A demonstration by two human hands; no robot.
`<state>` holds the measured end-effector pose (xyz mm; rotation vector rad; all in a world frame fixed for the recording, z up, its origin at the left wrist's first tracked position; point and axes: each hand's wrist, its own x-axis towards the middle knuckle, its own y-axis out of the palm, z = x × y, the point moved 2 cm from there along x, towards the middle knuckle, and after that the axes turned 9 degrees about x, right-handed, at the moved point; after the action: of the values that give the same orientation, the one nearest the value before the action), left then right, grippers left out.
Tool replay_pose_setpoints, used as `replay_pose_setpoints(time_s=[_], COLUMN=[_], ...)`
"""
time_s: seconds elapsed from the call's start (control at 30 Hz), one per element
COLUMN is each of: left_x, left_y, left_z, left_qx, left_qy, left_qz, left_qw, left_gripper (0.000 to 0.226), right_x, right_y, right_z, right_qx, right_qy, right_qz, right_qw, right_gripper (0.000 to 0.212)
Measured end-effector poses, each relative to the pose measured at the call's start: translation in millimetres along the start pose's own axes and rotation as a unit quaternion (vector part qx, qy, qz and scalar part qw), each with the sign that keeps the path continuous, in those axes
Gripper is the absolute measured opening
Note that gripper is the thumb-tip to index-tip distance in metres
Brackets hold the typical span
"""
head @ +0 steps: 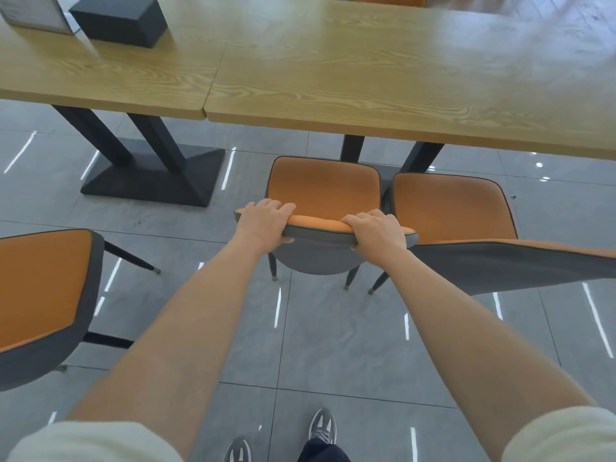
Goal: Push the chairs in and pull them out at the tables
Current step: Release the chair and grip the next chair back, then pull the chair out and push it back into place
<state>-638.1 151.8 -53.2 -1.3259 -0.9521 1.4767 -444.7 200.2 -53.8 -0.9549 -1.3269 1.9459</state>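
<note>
An orange chair [323, 188] with a grey back shell stands on the floor just short of the wooden table [383, 85]. Its seat is wholly outside the table's front edge. My left hand [265, 225] grips the left end of the chair's top rail, and my right hand [378, 233] grips the right end. Both arms reach straight forward from the bottom of the view. A second orange chair [453, 208] stands close against its right side, its grey back stretching to the right edge.
A third orange chair [43, 288] stands at the left. A second wooden table [100, 75] adjoins on the left, carrying a dark box [120, 20] and a sign holder [33, 11]. Black table bases [153, 171] stand on the glossy grey tile floor. My shoes [321, 426] are below.
</note>
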Motion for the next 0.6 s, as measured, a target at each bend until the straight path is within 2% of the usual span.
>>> replay_pose_setpoints(time_s=[0.1,0.2,0.27,0.4,0.6], left_x=[-18.0,-41.5,-60.1,-105.0,-190.4], left_y=[-2.6,-1.6,-0.8,0.9,5.0], left_z=[-0.7,5.4,13.9,49.0,129.1], left_qx=[-0.034,-0.015,0.011,0.009,0.009], left_qy=[-0.016,-0.017,-0.014,-0.056,-0.145], left_qz=[0.004,0.023,0.027,0.014,-0.013], left_qw=[0.999,0.999,0.999,0.998,0.989], left_gripper=[0.069,0.069,0.068,0.066,0.064], right_x=[-8.2,-20.3,-25.8,-28.9,-27.2], right_y=[2.7,5.4,6.0,0.0,-5.7], right_z=[6.2,21.3,39.5,95.5,209.0], right_qx=[0.01,0.041,0.061,0.087,0.063], right_qy=[0.046,0.091,0.094,0.045,-0.054], right_qz=[-0.038,-0.049,-0.036,0.0,0.038], right_qw=[0.998,0.994,0.993,0.995,0.996], right_gripper=[0.045,0.064,0.069,0.072,0.074])
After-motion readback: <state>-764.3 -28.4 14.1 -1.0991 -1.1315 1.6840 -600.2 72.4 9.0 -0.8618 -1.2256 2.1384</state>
